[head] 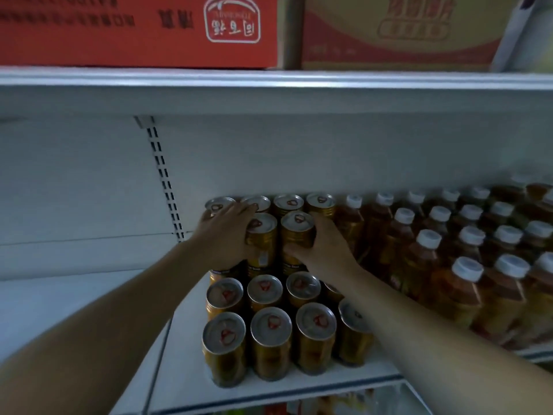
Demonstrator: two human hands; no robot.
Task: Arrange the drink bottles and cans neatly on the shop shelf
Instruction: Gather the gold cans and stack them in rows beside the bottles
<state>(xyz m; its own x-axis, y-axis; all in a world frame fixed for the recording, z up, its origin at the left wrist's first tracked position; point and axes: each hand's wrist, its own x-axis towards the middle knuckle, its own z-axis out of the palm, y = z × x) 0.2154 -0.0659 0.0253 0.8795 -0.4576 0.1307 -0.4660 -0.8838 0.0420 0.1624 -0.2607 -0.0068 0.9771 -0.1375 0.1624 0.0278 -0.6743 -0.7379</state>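
Gold drink cans with silver tops and red pull tabs stand in rows on the white shelf [269,387]. Two cans sit raised on a second layer: the left one [263,235] and the right one [296,232]. My left hand [227,232] wraps the left raised can from its left side, fingers over the top rim. My right hand [323,247] grips the right raised can from its right side. Behind them a back row of cans [288,202] also stands high. Front-row cans [270,339] stand on the shelf below my forearms.
Amber tea bottles with white caps [466,271] fill the shelf to the right of the cans, close to my right wrist. The shelf part left of the cans [74,295] is bare white. A red carton [134,31] and a yellow carton [404,34] sit on the shelf above.
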